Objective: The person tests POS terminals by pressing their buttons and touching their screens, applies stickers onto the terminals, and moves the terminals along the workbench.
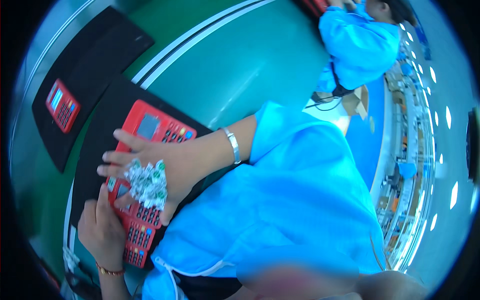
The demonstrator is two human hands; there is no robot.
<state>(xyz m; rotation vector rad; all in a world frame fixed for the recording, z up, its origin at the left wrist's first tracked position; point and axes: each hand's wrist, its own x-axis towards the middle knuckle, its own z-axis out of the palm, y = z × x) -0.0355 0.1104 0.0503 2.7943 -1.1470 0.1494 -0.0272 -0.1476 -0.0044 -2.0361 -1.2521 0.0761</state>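
My right hand (175,165), with a silver bracelet, lies palm down with its fingers spread over red keypad devices. Across its back sits a cluster of small white and green pieces (148,182), like labels or bits of film. Above the hand shows one red keypad device (155,125) with a grey screen; another keypad device (137,237) shows below, partly covered. My left hand (102,227), wearing a beaded bracelet, is at the lower left. Its index finger stretches to the edge of a red device while the other fingers curl loosely. It grips nothing that I can see.
The devices lie on a black mat (95,142) on a green table (240,65). A second black mat (95,45) at the far left carries another red keypad device (63,105). A person (357,40) in blue works at upper right, near an open cardboard box (357,102).
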